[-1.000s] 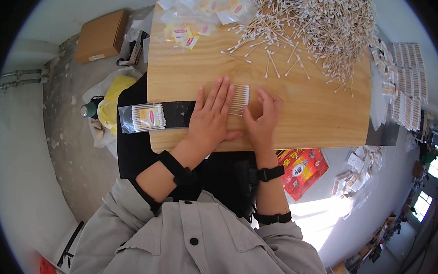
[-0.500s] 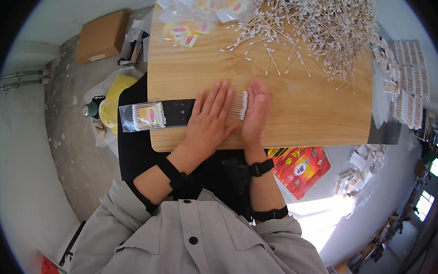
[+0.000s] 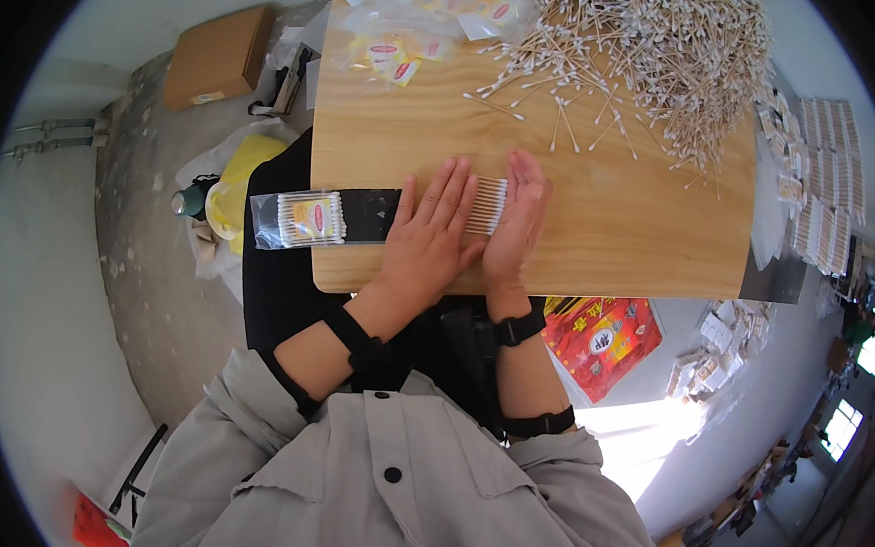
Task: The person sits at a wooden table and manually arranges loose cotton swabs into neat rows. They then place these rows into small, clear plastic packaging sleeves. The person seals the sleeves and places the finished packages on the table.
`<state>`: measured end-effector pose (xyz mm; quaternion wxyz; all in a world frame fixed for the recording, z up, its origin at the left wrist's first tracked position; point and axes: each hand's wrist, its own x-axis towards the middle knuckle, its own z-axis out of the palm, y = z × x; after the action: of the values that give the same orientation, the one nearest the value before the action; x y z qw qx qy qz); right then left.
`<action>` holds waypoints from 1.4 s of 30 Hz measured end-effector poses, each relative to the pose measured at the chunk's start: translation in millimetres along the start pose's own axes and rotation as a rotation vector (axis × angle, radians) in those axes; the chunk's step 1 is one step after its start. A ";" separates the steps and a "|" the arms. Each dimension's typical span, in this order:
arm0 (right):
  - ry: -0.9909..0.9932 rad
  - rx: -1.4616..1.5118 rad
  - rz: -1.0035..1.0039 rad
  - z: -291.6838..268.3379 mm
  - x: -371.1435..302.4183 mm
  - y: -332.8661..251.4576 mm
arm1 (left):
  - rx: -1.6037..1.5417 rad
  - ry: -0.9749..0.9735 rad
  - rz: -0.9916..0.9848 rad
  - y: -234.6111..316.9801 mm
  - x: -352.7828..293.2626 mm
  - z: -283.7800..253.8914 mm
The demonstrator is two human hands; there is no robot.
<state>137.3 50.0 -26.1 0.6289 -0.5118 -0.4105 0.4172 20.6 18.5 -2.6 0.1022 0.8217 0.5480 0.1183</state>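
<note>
A row of cotton swabs (image 3: 488, 205) lies side by side on the wooden table between my hands. My left hand (image 3: 428, 228) rests flat over the row's left part and the end of a black strip (image 3: 369, 215), its fingers stretched out. At the row's right end stands my right hand (image 3: 521, 218), on its edge with fingers extended, its palm facing the white tips. Part of the row is hidden under my left hand. Further left, a clear bag of cotton swabs (image 3: 313, 218) with a yellow and white label lies on the strip, reaching past the table edge.
A big heap of loose cotton swabs (image 3: 661, 57) covers the table's far right. Clear bags with labels (image 3: 423, 22) lie at the far left of the wooden table (image 3: 641, 226). Stacked swab packs (image 3: 825, 187) stand beyond the right edge; a cardboard box (image 3: 218, 57) sits on the floor.
The whole view has shifted slightly, so the table appears a little further right and higher. My hands keep nearly the same places around the swab row.
</note>
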 end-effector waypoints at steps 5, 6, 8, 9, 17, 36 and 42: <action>-0.088 -0.198 -0.074 17.1 -20.3 9.2 | 0.039 -0.039 -0.035 -15.0 -17.1 -10.7; -0.106 -0.206 -0.103 28.1 -24.2 5.9 | 0.062 -0.051 -0.048 -20.3 -23.9 -14.1; -0.151 -0.182 -0.035 35.7 -30.2 -7.0 | 0.108 -0.078 -0.072 -29.0 -37.2 -20.5; -0.181 -0.175 -0.032 39.0 -31.2 -8.4 | 0.127 -0.075 -0.074 -32.8 -41.0 -22.7; -0.271 -0.647 -0.083 20.1 6.1 -25.3 | 0.041 -0.037 -0.090 -37.1 -47.1 -24.2; -0.219 -0.808 -0.269 43.9 -19.6 -20.2 | 0.080 -0.058 -0.145 -46.2 -51.3 -29.2; -0.159 -1.029 -0.400 58.4 -20.5 -9.9 | 0.097 -0.070 -0.161 -46.5 -50.9 -28.8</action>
<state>76.8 47.0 -10.0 0.3319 -0.6318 -0.6966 0.0729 -47.9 -9.9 6.8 0.0905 0.7826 0.6136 0.0542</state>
